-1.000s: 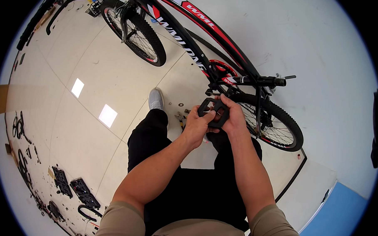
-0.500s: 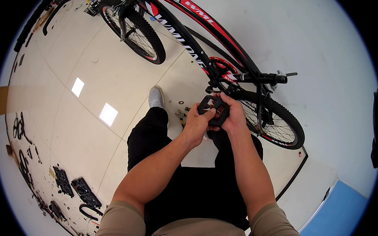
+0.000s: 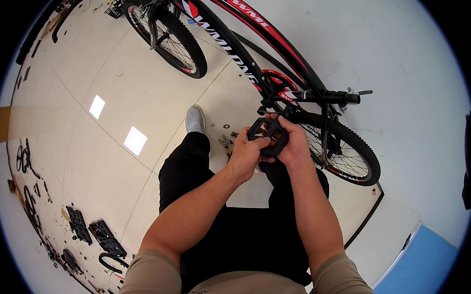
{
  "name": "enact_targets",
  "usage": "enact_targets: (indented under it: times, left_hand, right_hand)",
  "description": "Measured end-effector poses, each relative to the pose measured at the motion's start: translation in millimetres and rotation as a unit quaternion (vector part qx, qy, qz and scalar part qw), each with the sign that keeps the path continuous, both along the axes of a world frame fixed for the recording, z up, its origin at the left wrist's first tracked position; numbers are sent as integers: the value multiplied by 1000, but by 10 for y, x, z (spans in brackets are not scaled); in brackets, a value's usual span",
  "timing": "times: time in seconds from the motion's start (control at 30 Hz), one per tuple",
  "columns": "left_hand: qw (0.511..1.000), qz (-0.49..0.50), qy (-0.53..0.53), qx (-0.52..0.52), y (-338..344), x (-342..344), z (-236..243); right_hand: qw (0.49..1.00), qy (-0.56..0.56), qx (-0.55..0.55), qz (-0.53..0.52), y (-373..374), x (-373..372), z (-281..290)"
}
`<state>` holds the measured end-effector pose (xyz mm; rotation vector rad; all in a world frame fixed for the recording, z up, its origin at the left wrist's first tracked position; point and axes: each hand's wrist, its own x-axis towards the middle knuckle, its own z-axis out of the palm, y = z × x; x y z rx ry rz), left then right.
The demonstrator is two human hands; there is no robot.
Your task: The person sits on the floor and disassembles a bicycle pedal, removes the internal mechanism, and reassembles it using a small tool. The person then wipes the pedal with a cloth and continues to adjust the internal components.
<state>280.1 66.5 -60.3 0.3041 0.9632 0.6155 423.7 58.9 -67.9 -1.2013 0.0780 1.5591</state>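
Note:
Between my two hands I hold a black bicycle pedal [image 3: 283, 141] with an open, cage-like frame. My left hand [image 3: 247, 154] grips its left side, the thumb reaching across the opening. Closed on its right side is my right hand [image 3: 295, 144], with fingertips at the pedal's upper edge. Just beyond the pedal stands a black, red and white bicycle [image 3: 242, 56]. Its crank area and red chainring [image 3: 280, 80] are close above my hands. The rear wheel [image 3: 344, 151] lies to the right of them. My fingers hide part of the pedal.
Pliers [image 3: 225, 142] and a small washer [image 3: 226, 126] lie on the tiled floor by my feet. Open black tool cases [image 3: 108, 238] and loose bicycle parts are spread at the left. The front wheel [image 3: 172, 43] is farther off. A white wall [image 3: 398, 63] rises on the right.
Both hands and the pedal stay in almost the same place, with the grip looking unchanged. The view has shifted very slightly.

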Motion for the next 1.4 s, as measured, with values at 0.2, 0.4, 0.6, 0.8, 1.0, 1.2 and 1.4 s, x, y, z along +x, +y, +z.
enact_targets:
  times: [0.2,0.4,0.6,0.8,1.0,1.2,1.4]
  left_hand:
    - [1000,-15,6,0,-4,17,-31]
    - [1000,-19,16,17,-15,16,-40]
    - [1000,-12,16,14,-29,29,-14]
    - [1000,-16,10,15,-19,8,-28]
    - [972,-58,161,162,-56,56,-1]
    - [900,-88,278,325,-106,35,6]
    - [944,-64,213,242,-101,36,-203]
  right_hand:
    - [999,10,-31,9,1,103,-191]
    - [999,24,-18,-11,-31,51,-74]
    - [1000,-16,-13,-5,-59,56,-67]
    - [1000,-10,-23,-19,-26,58,-112]
    - [999,10,4,-40,-15,49,-192]
    - [997,-32,9,-66,-15,41,-248]
    - [997,-23,9,-74,17,17,-240]
